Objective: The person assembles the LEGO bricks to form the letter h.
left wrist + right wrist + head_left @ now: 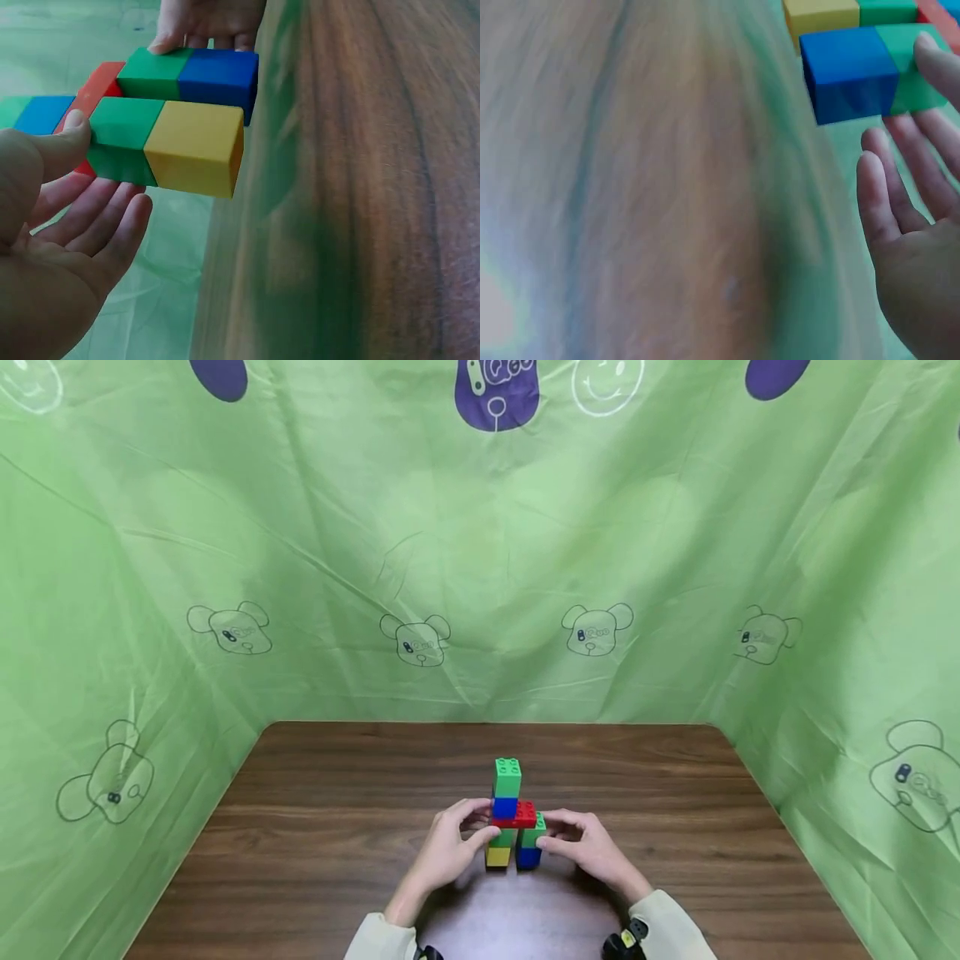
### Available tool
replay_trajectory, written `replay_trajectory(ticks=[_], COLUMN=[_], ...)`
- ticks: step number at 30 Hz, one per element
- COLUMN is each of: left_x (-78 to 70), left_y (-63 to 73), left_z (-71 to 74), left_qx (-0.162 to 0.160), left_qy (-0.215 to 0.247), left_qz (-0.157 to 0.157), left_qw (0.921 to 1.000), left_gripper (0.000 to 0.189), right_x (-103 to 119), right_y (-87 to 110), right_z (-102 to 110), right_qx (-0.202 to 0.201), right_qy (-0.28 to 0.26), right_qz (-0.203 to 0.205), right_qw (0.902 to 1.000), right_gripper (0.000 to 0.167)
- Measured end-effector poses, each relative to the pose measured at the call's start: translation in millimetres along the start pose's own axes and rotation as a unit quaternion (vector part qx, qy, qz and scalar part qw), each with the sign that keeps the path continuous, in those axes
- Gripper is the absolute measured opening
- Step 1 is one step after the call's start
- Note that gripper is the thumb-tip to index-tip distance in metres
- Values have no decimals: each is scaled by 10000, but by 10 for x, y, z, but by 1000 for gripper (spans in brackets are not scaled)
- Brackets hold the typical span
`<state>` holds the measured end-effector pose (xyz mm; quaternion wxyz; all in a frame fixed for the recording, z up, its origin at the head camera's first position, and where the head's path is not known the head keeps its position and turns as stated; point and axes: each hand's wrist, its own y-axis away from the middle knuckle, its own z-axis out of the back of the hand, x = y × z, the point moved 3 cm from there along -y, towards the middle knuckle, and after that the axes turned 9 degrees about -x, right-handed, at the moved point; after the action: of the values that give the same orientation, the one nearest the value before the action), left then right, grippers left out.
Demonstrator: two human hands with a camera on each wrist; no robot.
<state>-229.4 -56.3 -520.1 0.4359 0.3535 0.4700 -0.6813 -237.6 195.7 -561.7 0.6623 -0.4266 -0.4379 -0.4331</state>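
Observation:
Both hands hold a joined structure of toy building blocks. A red block point(528, 813) bridges two legs: a green block point(126, 124) over a yellow block point(196, 135) on the left, and a green block point(907, 82) over a blue block point(851, 71) on the right. Above the red block's left end rise another blue block point(505, 808) and a light green block point(507, 781). My left hand point(446, 847) pinches the left side near the red and green blocks, thumb in front. The right leg's green block sits between thumb and fingers of my right hand point(592, 847).
Below the structure lies a dark wooden table point(315, 860). Green fabric point(495, 543) printed with bear faces hangs around its back and sides. Dark bands point(626, 941) circle the wrists by the light sleeves point(671, 927).

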Motion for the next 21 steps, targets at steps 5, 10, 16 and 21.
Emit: replay_trajectory(ticks=[5, 10, 16, 21], left_x=[-61, -90, -94, -110], left_y=[-59, -124, -184, -225], left_z=[36, 40, 25, 0], left_qx=[-48, -56, -290, -736], left_qy=[179, 56, -209, -562], left_qz=[432, 710, 723, 589], left_qw=[9989, 9974, 9967, 9940], left_gripper=[34, 38, 43, 42], right_x=[149, 240, 310, 383], right_y=[-34, -49, -53, -64], right_z=[2, -3, -55, -114], right_qx=[-267, -566, -819, -1246], right_qy=[-109, -34, 63, 361], right_qz=[-305, -834, -1172, -1132], right_qw=[9991, 9949, 9897, 9851], right_gripper=[37, 40, 45, 46])
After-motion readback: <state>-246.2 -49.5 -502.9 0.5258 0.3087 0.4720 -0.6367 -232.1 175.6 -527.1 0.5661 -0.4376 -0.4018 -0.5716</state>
